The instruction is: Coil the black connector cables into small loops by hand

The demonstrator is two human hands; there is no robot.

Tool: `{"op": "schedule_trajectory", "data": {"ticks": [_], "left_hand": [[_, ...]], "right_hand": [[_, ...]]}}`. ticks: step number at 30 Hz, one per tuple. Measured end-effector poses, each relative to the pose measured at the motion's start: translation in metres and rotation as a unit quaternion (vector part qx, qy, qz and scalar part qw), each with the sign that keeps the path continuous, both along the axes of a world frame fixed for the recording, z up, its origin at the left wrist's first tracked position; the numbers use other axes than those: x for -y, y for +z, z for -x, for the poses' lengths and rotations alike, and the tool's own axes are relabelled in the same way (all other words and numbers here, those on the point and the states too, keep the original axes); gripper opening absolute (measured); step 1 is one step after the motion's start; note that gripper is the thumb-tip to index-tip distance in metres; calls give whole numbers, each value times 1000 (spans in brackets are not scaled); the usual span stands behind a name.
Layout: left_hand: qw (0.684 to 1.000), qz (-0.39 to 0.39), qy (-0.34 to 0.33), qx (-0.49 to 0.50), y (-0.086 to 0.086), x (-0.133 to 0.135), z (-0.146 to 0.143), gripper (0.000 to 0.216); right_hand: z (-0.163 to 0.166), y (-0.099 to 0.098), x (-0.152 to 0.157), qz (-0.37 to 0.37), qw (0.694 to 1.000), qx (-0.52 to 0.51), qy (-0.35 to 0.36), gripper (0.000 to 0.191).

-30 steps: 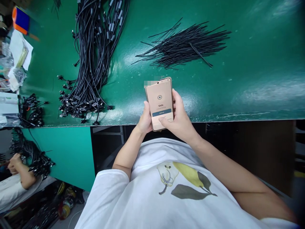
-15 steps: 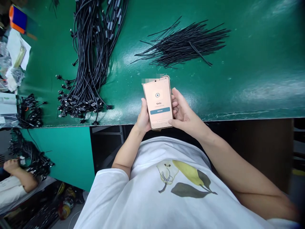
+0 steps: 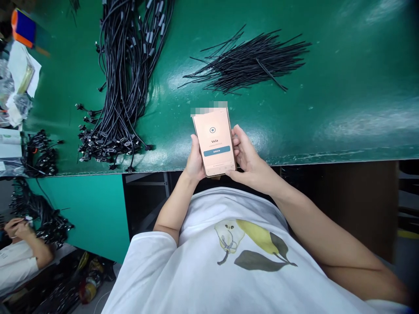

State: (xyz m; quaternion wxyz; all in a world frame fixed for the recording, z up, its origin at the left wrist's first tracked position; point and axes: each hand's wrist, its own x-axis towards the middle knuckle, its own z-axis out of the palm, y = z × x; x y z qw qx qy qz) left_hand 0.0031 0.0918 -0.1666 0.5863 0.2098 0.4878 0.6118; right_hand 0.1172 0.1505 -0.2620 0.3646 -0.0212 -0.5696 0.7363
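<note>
A phone (image 3: 214, 141) with a lit peach-coloured screen is held upright over the near edge of the green table (image 3: 327, 87). My left hand (image 3: 194, 161) wraps its left side from behind, thumb on the edge. My right hand (image 3: 250, 159) cups the phone's right side and lower corner, with its thumb beside the screen's bottom. Both hands are closed on the phone.
A long bundle of black cables with connectors (image 3: 121, 83) lies at the left. A loose pile of thin black wires (image 3: 248, 63) sits beyond the phone. Smaller cable heaps (image 3: 39, 152), bags and papers (image 3: 18, 83) crowd the far left. Another person's hands (image 3: 16, 226) work at lower left.
My right thumb has come off the lower screen and now rests at the phone's bottom right corner. The phone has shifted slightly left.
</note>
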Motion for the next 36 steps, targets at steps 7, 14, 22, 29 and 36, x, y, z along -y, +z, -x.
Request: {"op": "schedule_trajectory", "data": {"ticks": [7,14,22,29,36], "left_hand": [[999,3,38,-11,0,-1,-1,93],[999,9,29,-16,1,0,-2,92],[999,9,40,14,1,0,-1,88],[1000,8,11,9,-2,1,2,92],[999,19,41,15,1,0,0,89]], "right_hand": [[-1,0,0,-19,1000,9,-8,120],[2,-6,3,-47,997,35,-45,112],[1,-5,3,-35,998,39,-35,114],[2,-8,3,-36,998,33,-35,111],[2,-9,2,-49,998,26,-42,107]]}}
